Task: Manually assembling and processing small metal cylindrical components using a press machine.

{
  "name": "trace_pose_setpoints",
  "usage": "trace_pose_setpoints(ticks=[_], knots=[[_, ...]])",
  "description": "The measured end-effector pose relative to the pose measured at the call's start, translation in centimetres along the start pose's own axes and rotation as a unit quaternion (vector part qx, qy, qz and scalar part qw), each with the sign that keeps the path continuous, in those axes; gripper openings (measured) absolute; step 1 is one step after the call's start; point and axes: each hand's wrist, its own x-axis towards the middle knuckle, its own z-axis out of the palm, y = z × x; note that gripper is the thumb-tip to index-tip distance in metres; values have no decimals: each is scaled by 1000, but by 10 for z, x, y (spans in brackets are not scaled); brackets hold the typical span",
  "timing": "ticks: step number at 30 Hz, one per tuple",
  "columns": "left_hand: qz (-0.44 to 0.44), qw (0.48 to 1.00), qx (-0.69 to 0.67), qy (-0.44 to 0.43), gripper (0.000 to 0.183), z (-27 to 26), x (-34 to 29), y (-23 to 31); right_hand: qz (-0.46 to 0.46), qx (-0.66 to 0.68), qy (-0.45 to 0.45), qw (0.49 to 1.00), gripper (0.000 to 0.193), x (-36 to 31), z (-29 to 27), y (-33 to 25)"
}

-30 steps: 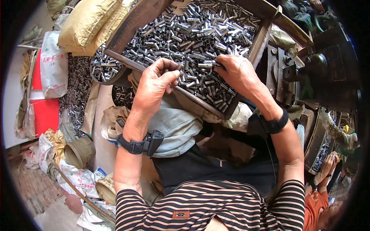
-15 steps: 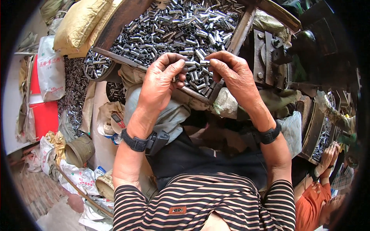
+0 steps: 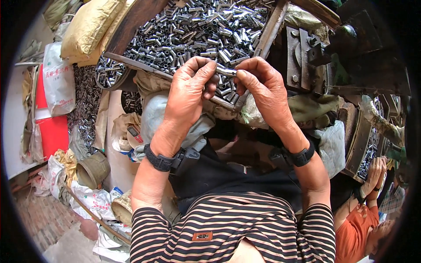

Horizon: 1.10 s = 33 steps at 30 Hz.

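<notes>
Between my two hands a short shiny metal tube (image 3: pixel 226 72) lies roughly level, its right end a little lower. My left hand (image 3: pixel 192 83) pinches one end with thumb and forefinger, the other fingers curled under. The opposite end is pinched by thumb and fingertips of my right hand (image 3: pixel 264 84). Just below and beyond them is a wooden tray (image 3: pixel 136 63) heaped with loose metal tubes (image 3: pixel 193 35) of similar size. Both hands are over its near corner. My fingers cover the tube's ends.
A dark metal machine (image 3: pixel 302 61) stands right of the tray. Left are a round container (image 3: pixel 115 83) of tubes, yellow sacks (image 3: pixel 90 30) and a bucket (image 3: pixel 93 170). At lower right, another person's hands (image 3: pixel 374 175) are beside a second tray (image 3: pixel 357 153).
The tube has gone from level to slightly tilted, its right end lower. Both hands still pinch it, with small shifts of the fingers.
</notes>
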Motion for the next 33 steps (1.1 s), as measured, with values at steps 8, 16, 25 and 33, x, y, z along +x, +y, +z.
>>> trace_pose_setpoints(ticks=[8, 16, 25, 33], knots=[[32, 998, -41, 42, 12, 11, -7, -13, 65, 98, 24, 993, 14, -5, 5, 2], [-65, 986, -134, -69, 12, 0, -10, -16, 141, 183, -45, 972, 15, -3, 4, -4], [5, 992, -95, 87, 12, -30, 6, -2, -41, -294, -59, 953, 25, 52, 14, -5], [-10, 996, -77, 35, 12, -71, 27, 42, -295, -608, -109, 729, 17, 124, 27, 25]])
